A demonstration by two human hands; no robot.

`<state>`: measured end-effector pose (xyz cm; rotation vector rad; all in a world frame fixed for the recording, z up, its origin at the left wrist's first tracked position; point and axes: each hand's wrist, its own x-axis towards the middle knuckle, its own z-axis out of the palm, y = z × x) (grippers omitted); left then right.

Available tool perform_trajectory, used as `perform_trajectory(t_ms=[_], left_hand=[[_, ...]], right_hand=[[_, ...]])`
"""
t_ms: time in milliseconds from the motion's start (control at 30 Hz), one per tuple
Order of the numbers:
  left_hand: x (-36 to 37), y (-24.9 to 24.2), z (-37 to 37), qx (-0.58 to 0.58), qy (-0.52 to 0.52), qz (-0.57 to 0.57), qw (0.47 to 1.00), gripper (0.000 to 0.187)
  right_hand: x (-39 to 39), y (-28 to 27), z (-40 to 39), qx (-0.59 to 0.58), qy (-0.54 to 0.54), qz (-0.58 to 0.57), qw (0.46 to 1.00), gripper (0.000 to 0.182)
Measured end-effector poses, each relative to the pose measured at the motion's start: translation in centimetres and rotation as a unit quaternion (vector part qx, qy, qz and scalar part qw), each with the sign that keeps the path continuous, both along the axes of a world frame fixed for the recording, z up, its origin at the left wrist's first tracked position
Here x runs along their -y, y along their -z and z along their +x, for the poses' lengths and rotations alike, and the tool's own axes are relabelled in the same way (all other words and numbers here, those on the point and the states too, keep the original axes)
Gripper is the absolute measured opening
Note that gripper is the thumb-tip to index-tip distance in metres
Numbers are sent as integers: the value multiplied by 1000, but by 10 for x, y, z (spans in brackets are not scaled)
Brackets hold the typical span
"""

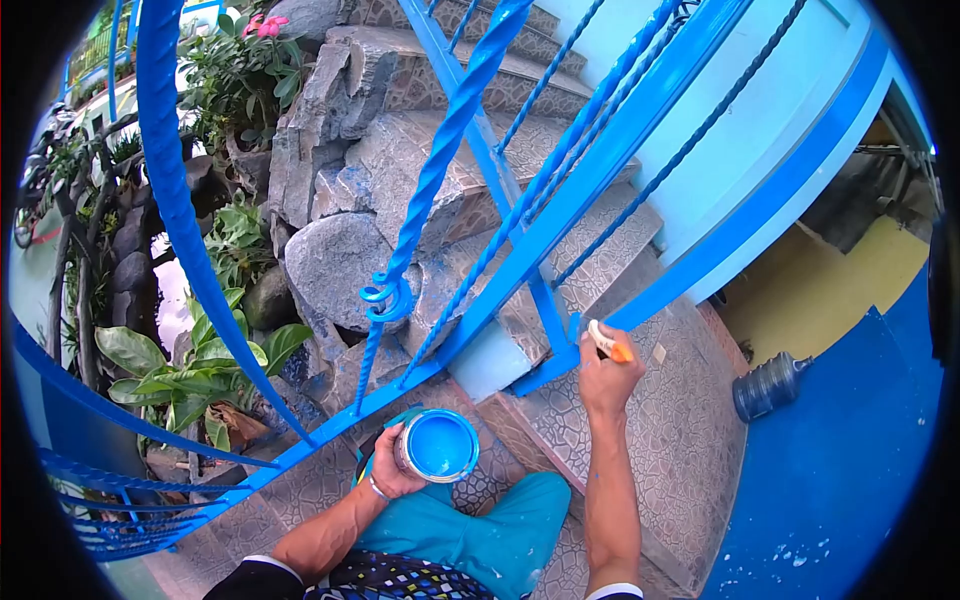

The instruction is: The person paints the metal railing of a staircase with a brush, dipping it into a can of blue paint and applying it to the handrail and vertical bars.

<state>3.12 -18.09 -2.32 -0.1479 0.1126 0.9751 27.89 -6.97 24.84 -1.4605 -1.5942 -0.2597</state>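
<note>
Right hand [610, 378] closed, I grip a brush [606, 343] with a white and orange handle, just beside the low end of a bright blue metal railing [570, 245]. Whether the bristles touch the metal is too small to tell. My left hand [398, 468] is curled around the side of an open can [441, 446], holding it above my lap; smooth blue paint shows inside (nearly the same blue as the bars). A thin band [378, 488] circles my left wrist, and my teal trousers [500, 528] have pale specks on them.

The railing slants across the view, with twisted bars and a small curled scroll [388, 297]. Behind it, steps [420, 75] patterned like cracked stone climb beside a pale blue wall [730, 165]. Rough gray rocks [338, 262] and leafy plants [205, 355] fill the left side, with a pink flower [265, 26] near the top. To the right, a clear plastic bottle [768, 389] lies on its side at the edge of a blue surface [840, 450].
</note>
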Motion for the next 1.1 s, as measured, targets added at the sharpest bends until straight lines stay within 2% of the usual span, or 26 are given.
perform_trajectory(t_ms=[33, 133, 233, 333, 467, 500, 600, 733, 767, 900, 1000, 1100], left_hand=[[0, 0, 0, 3, 1, 0, 1000, 64], [-2, 5, 2, 3, -7, -13, 1000, 63], [-1, 7, 1, 16, 2, 4, 1000, 62], [-1, 6, -1, 2, 0, -8, 1000, 61], [-1, -1, -3, -2, -4, -19, 1000, 61], [0, 0, -3, 0, -5, -19, 1000, 61], [-1, 3, -1, -4, -5, -25, 1000, 60], [-1, 2, 0, -5, 0, -9, 1000, 59], [-2, 3, -1, -2, 1, -9, 1000, 59], [-2, 12, -1, 1, -1, -20, 1000, 59], [0, 5, 1, -7, 1, -19, 1000, 58], [-1, 0, -1, -1, 2, -14, 1000, 58]], right_hand=[[-5, -6, -7, -47, -5, -7, 999, 20], [-14, -24, -16, 18, -20, -2, 1000, 22], [-18, -28, -26, 29, 15, -47, 998, 23], [-29, -9, -25, 70, 11, -31, 997, 24], [-17, 1, -30, 12, -56, -52, 997, 25], [-15, 0, -28, 11, -59, -25, 998, 25], [-15, -7, -26, -27, -31, -4, 999, 24], [-27, 4, -24, 28, -43, -18, 999, 27], [-19, -1, -33, 29, -28, -52, 998, 28], [-12, -6, -29, -59, -21, -68, 996, 28], [-22, -4, -25, -5, -8, -30, 1000, 26], [-19, 3, -22, -6, -51, -46, 998, 25]])
